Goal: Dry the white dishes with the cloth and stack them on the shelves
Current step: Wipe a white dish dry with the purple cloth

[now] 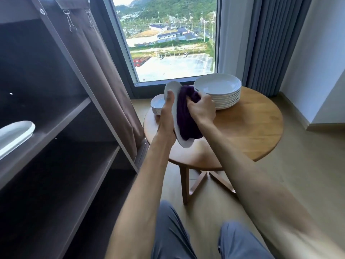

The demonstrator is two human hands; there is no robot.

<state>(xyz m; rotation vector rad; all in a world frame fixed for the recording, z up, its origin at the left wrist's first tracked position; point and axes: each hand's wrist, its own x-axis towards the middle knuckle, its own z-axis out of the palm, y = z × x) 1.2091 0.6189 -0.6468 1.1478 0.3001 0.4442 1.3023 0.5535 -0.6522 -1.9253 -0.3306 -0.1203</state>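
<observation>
Shelves (61,116) on the left with one dish (14,136) on the upper shelf, worktop (248,131) right of them, window (168,38) behind it. On the worktop: tall plate stack (218,94) at the back, small bowl stack (157,105) at back left. Left hand (167,118) holds a plate (174,109) on edge above the worktop's left part, right hand (202,109) presses the cloth (186,116) against the plate's right face
</observation>
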